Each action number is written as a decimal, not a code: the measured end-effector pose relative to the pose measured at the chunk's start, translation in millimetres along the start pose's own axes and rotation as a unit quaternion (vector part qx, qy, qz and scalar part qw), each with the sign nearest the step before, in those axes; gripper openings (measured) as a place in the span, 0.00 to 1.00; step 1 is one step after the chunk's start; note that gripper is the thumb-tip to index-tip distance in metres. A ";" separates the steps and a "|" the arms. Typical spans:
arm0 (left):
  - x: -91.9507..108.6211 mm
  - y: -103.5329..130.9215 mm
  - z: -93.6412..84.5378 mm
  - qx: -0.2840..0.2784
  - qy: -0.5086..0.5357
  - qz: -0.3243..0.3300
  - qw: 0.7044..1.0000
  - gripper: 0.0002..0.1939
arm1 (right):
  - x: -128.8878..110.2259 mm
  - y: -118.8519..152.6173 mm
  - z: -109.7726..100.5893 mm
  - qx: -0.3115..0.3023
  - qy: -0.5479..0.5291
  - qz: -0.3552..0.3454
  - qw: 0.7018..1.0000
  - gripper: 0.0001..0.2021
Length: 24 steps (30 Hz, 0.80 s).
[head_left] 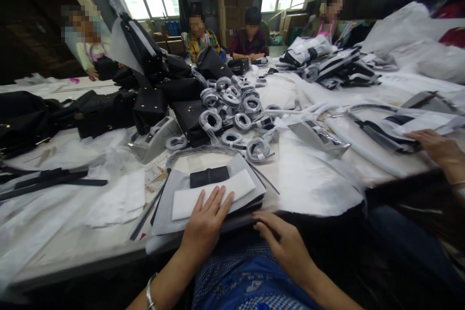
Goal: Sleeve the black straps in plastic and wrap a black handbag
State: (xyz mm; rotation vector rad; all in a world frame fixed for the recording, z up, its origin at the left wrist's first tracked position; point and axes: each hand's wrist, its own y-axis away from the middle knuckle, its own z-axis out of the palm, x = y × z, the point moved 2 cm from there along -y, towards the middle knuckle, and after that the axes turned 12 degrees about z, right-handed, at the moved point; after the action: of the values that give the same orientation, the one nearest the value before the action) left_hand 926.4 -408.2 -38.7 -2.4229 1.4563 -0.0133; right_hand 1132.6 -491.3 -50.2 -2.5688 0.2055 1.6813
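My left hand (208, 215) lies flat with its fingers spread on a white foam strip (214, 193). Under the strip is a grey sheet (167, 213), spread over a flat black bag whose dark edges show at the right and left. A small black folded piece (209, 177) with a band across it rests just behind the strip. My right hand (281, 240) is at the table's front edge, right of the bag's near corner. Its fingers are loosely curled and a little apart, and nothing shows in them.
Coiled wrapped straps (230, 99) are heaped behind the bag, with black bags (148, 106) to their left. White plastic sheets (312, 174) lie at the right. Another person's hand (436, 147) touches a bag at far right. Several people sit across the table.
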 end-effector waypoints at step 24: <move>-10.8 10.0 6.0 0.093 -0.029 -0.025 0.995 0.34 | -52.0 -41.6 46.4 -0.132 -0.552 0.228 0.791 0.17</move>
State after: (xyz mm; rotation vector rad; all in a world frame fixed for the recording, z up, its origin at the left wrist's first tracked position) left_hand 913.6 -401.6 -45.5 -2.2898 1.3070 -0.0843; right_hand 1076.1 -440.3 -22.0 -1.2316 0.5441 3.2171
